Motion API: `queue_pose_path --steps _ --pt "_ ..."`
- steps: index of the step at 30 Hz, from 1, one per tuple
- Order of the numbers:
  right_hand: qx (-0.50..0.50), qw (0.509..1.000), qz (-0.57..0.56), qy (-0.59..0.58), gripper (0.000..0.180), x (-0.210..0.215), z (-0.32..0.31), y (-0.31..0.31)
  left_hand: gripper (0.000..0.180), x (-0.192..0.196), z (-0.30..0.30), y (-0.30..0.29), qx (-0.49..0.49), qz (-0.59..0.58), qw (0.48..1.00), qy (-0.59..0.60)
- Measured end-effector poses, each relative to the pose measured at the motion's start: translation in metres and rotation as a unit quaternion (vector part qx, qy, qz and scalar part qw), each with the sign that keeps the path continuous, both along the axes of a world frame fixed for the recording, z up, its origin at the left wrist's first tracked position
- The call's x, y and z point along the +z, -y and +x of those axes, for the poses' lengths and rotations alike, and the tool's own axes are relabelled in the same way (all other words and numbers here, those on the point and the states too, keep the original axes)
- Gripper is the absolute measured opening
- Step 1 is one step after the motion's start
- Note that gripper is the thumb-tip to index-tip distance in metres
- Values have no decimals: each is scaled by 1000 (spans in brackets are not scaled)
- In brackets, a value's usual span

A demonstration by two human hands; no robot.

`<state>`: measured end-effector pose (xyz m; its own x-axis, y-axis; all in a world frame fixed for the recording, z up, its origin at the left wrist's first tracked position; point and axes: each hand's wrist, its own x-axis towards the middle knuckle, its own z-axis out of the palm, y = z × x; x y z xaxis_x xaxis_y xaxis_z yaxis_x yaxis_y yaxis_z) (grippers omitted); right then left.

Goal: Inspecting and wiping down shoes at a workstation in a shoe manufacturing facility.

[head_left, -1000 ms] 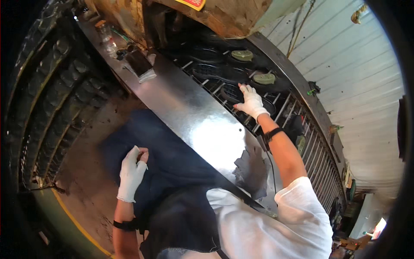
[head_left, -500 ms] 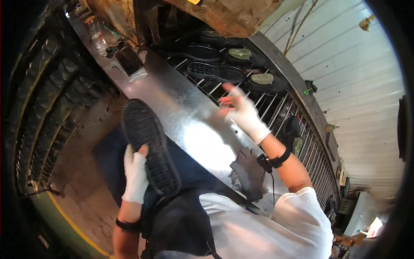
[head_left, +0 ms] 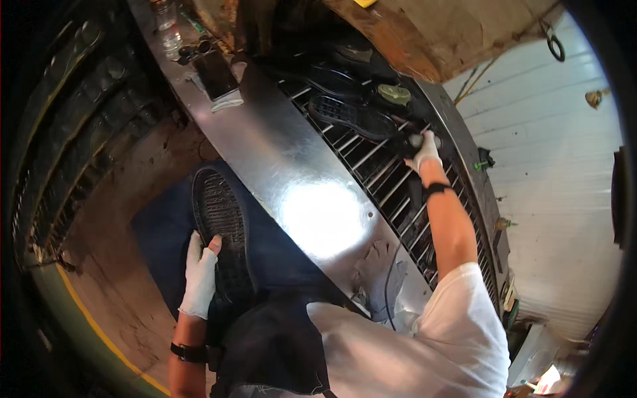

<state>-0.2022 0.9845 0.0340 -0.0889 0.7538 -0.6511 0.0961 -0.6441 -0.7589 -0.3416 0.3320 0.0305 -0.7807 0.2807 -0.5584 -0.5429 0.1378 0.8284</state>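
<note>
A white ribbed wall (head_left: 551, 172) takes up the right side, and a long steel tabletop (head_left: 265, 126) slants across the middle with a bright glare on it. Beside the tabletop runs a bed of metal bars (head_left: 385, 176); a stained brown hood (head_left: 424, 40) juts in at the top, and a dark tiered rack (head_left: 79, 132) stands on the left. A dark blue cloth (head_left: 159, 219) spreads at the near side of the tabletop, and over it is a black sole (head_left: 222, 212), ridged face showing, one end pointing away from the body. A second sole (head_left: 352, 117), also black, lies on the bars, near a dark piece with an olive-green pad (head_left: 394, 94). A crumpled grey cloth (head_left: 378, 272) rests on the near end of the tabletop. The left hand (head_left: 199, 272), in a white glove with bare fingertips, clasps the black sole by its edge, thumb on the ridged face. The right hand (head_left: 424, 151), gloved likewise, reaches over the bars to a dark piece with a pale patch (head_left: 416, 140); its fingers are bent about that piece, but whether they grip it I cannot tell. Farther up the tabletop are a flat black device (head_left: 215, 76) and a clear bottle (head_left: 168, 33), and each wrist wears a black band
</note>
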Motion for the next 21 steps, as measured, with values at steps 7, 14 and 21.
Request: queue_pose_path --steps 7,14,21 --pt "253 942 -46 -216 83 22 87 164 50 53 -21 29 44 122 973 -192" --pt "443 865 -107 -209 100 73 42 347 77 75 -27 -58 -59 295 949 -93" --pt "544 754 -181 -321 99 96 -39 458 90 124 -36 -3 53 493 863 -95"
